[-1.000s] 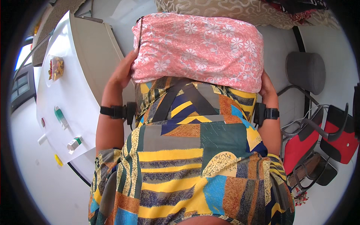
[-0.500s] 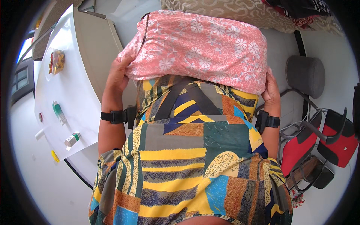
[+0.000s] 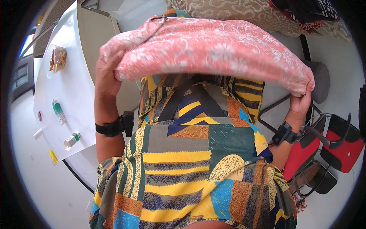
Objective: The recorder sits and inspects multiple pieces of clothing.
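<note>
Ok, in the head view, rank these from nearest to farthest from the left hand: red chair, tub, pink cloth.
1. Pink cloth: in the left hand, its other end in the right hand.
2. Tub: to the left, on the white table.
3. Red chair: at the far right, past the right hand.

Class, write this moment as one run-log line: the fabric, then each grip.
pink floral cloth: spanning side to side, lower edge blurred | left grip: closed on its left end | right grip: closed on its right end
</note>
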A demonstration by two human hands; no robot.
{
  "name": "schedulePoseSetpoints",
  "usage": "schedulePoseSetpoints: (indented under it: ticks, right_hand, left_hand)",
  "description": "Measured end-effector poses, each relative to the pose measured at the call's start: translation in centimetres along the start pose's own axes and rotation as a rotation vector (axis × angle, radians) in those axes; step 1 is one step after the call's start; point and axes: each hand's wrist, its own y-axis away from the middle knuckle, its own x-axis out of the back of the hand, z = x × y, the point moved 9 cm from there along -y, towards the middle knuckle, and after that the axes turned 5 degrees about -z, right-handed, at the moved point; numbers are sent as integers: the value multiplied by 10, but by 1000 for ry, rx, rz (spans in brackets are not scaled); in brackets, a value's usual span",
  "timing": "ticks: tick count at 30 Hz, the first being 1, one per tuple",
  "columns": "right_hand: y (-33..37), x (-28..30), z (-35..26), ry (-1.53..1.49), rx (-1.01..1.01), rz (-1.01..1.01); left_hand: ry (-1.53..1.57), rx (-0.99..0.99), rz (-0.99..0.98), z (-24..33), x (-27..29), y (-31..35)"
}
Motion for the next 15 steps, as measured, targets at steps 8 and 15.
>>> schedulePoseSetpoints:
  ticks: [8,15]
  right_hand:
    - [40,53,121,229,-512,-34]
    - [71,-2,160,173,-729,-145]
  left_hand:
    - [-128,335,98,-79,40,10]
    - [-921,-298,-48,16,-34,12]
